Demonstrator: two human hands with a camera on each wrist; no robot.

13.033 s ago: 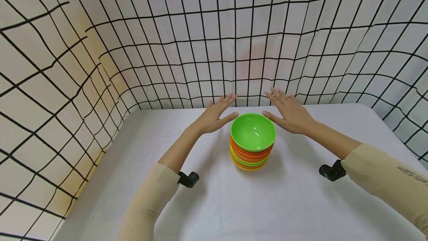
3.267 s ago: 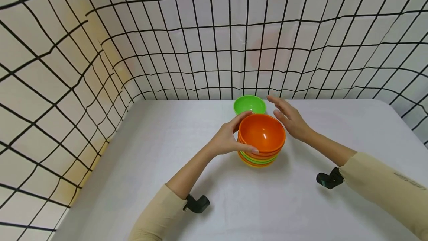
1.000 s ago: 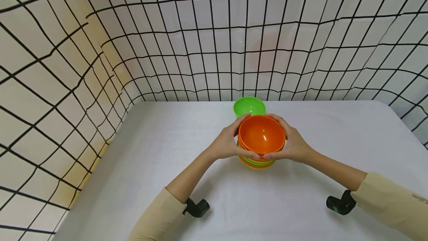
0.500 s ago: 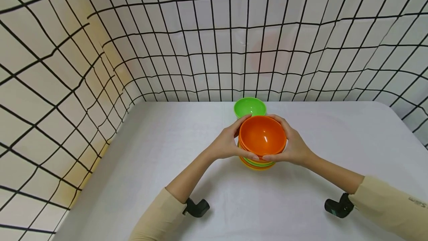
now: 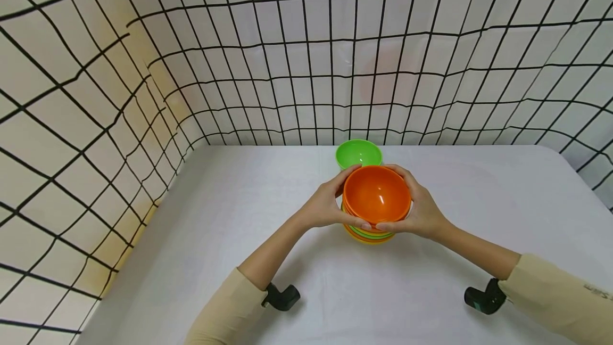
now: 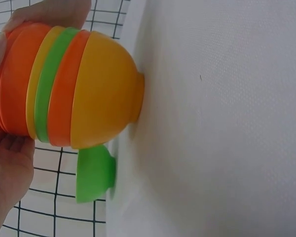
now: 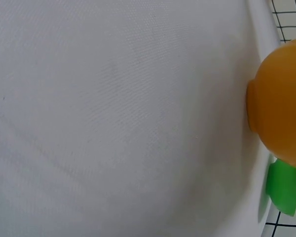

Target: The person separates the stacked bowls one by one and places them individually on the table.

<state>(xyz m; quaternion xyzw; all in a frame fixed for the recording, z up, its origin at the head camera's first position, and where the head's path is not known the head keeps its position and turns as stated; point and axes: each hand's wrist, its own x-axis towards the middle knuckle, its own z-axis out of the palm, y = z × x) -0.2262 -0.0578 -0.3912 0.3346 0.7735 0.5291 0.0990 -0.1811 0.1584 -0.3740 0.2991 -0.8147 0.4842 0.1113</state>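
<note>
A stack of nested bowls stands upright on the table, with an orange bowl (image 5: 375,193) on top. My left hand (image 5: 322,207) curls round its left side, fingers behind and thumb along the front. On the other side my right hand (image 5: 423,211) grips it the same way, the two thumb tips almost meeting at the front. In the left wrist view, yellow, green and orange bowls sit under the hands, with a yellow bowl (image 6: 101,94) lowest. Behind the stack, a single green bowl (image 5: 358,152) stands upright on the table, partly hidden by the stack.
A white cloth covers the table (image 5: 239,190). White walls with a black grid net (image 5: 297,57) rise at the back and both sides, close behind the green bowl. Each wrist carries a small black camera mount (image 5: 282,297).
The green bowl moved from the top of the stack to the table behind it. My right hand, off the stack 3.3 seconds ago, now grips the top orange bowl with my left. The last second shows almost no movement.
</note>
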